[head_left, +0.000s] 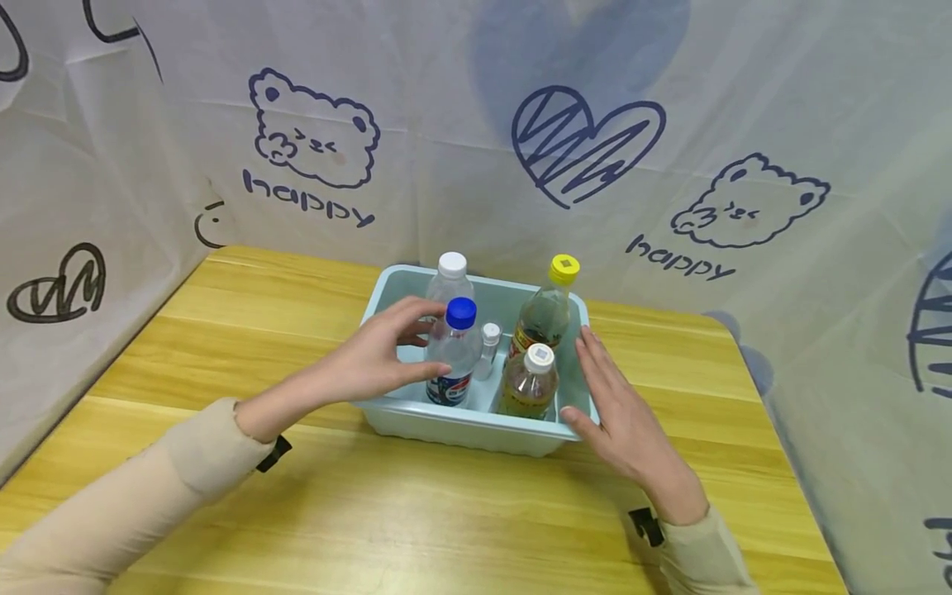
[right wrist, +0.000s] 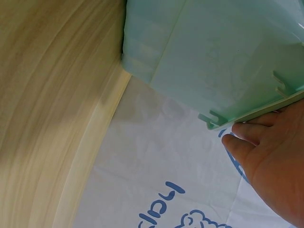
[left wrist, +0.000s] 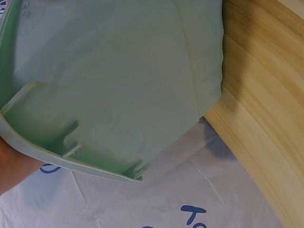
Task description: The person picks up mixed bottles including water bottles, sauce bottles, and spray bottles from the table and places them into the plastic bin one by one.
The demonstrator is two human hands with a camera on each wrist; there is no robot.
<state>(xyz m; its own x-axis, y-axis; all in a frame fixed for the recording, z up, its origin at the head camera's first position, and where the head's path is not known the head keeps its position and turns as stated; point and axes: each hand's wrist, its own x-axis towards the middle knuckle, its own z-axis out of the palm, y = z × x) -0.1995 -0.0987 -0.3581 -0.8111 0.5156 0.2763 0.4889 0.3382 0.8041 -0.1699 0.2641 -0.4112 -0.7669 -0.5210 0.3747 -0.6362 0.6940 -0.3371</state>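
Observation:
A pale blue-green plastic basin (head_left: 461, 424) stands on the table with several bottles inside. My left hand (head_left: 383, 347) reaches over its left rim, thumb and fingers spread apart beside a clear bottle with a blue cap (head_left: 461, 313). The thumb tip overlaps that bottle's front; whether it touches cannot be told. My right hand (head_left: 625, 421) lies along the right rim, fingers extended and thumb at the front corner. In the right wrist view, the right hand's fingers (right wrist: 242, 147) show just below the rim. The left wrist view shows mostly the basin's outer wall (left wrist: 118, 85).
Also inside the basin are a white-capped clear bottle (head_left: 451, 285), a small white-capped bottle (head_left: 487, 351), a yellow-capped bottle (head_left: 546, 312) and a white-capped bottle with a yellowish label (head_left: 530, 392). Printed cloth (head_left: 446, 165) hangs behind the wooden table (head_left: 372, 512).

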